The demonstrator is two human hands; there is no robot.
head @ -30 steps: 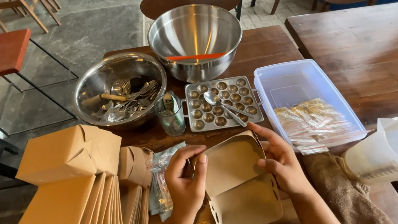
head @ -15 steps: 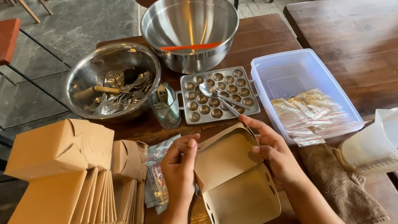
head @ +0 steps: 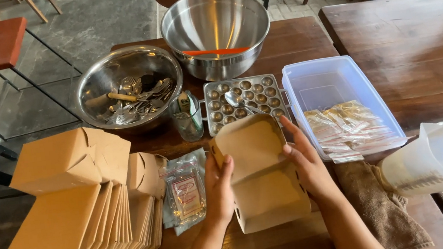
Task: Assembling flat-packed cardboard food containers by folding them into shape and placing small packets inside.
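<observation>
Hands have shifted on the kraft takeaway box [head: 265, 178] over the last second: its lid, earlier lying lower toward the body of the box, now stands raised and tilted back toward the metal tray of small round pieces [head: 244, 102], so the box looks opened out rather than folded shut. The left hand [head: 219, 189] holds the box's left wall, thumb against the lid edge, while the right hand [head: 306, 160] grips the right side with fingers spread along the lid. The box rests on the wooden surface [head: 281, 246] between both hands, just in front of that tray. Left of the box lie plastic sachets [head: 184, 191] and flat box blanks [head: 85, 228].
</observation>
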